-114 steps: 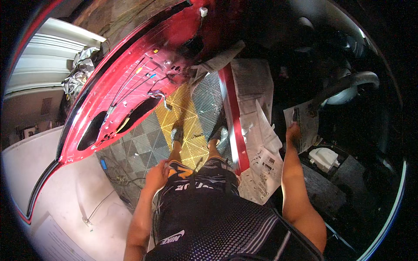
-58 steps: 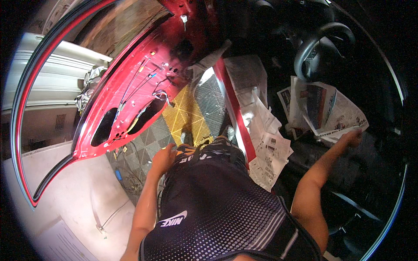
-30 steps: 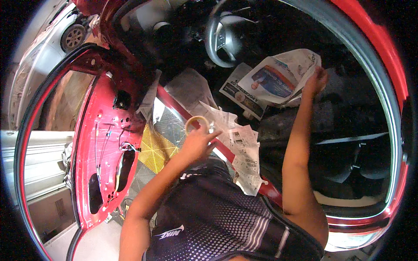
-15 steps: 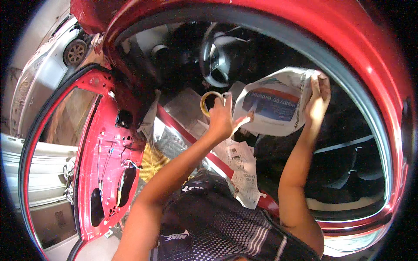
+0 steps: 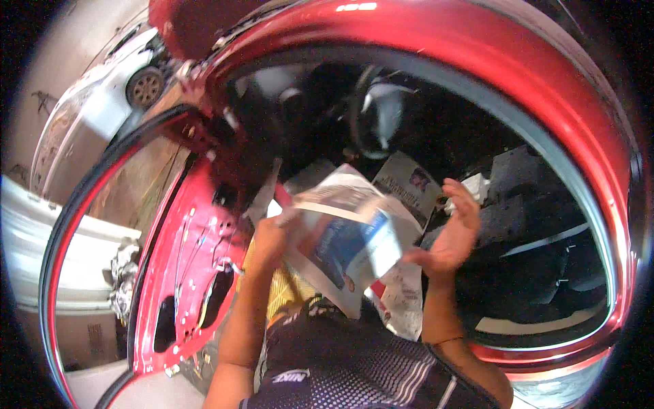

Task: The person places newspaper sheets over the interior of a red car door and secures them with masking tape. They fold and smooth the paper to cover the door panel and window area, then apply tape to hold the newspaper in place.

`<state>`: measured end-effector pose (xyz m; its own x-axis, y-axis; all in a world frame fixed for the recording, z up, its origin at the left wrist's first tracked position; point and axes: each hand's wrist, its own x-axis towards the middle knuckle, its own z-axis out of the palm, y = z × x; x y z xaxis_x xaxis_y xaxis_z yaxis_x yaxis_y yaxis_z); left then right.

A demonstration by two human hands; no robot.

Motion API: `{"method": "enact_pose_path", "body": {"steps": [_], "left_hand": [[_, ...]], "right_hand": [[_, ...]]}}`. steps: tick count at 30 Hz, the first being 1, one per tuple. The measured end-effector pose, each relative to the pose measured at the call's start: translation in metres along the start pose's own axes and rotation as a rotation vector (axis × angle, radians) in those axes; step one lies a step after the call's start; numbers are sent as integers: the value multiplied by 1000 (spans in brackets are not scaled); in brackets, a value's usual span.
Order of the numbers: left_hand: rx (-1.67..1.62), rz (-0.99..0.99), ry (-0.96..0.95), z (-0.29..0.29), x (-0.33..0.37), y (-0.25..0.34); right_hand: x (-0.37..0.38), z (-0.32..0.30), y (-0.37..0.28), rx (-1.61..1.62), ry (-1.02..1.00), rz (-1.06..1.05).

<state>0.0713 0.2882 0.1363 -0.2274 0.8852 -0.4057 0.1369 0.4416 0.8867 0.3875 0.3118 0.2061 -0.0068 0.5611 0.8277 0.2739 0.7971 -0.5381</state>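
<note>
l hand (image 5: 271,240): closed at upper l edge of newspaper sheet (image 5: 327,249), pinching the paper; exact finger placement blurred. r hand (image 5: 451,240): fingers spread & pointing up, thumb toward sheet's r edge; touching or just short of it, can't tell. sheet = ctr of frame, held up in front of black top (image 5: 340,361), tilted, partly motion-blurred; blue printed block, bright glare patch at its r.

behind sheet, r of ctr: 2nd newspaper (image 5: 412,180) in dark car interior. white part (image 5: 471,189) near it, partly behind r hand's fingers. lower ctr: lower newspaper (image 5: 403,300), partly covered by sheet.

upper ctr: steering wheel (image 5: 381,119), blurred. red car frame (image 5: 477,54) w/ black seal (image 5: 538,150) arcs over top & r side. l of frame: red door (image 5: 178,286), open, inner face bare, wires & holes showing. yellow floor tiles (image 5: 289,290) btwn door & sheet. upper l: white car (image 5: 102,116), one wheel (image 5: 145,87) visible.
</note>
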Motion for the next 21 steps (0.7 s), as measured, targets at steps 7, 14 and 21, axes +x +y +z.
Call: {"method": "enact_pose_path", "body": {"steps": [7,14,21], "left_hand": [[-671,-32,309,-139,-97,-117],[-974,-19,342,-163,-192,-162],[-1018,10,284,-190,-256,-220]], "right_hand": [[-183,87,-73,251,-225,1296],[-331,155,-60,676,-745,1940],[-424,192,-59,869,-654,1993]]}}
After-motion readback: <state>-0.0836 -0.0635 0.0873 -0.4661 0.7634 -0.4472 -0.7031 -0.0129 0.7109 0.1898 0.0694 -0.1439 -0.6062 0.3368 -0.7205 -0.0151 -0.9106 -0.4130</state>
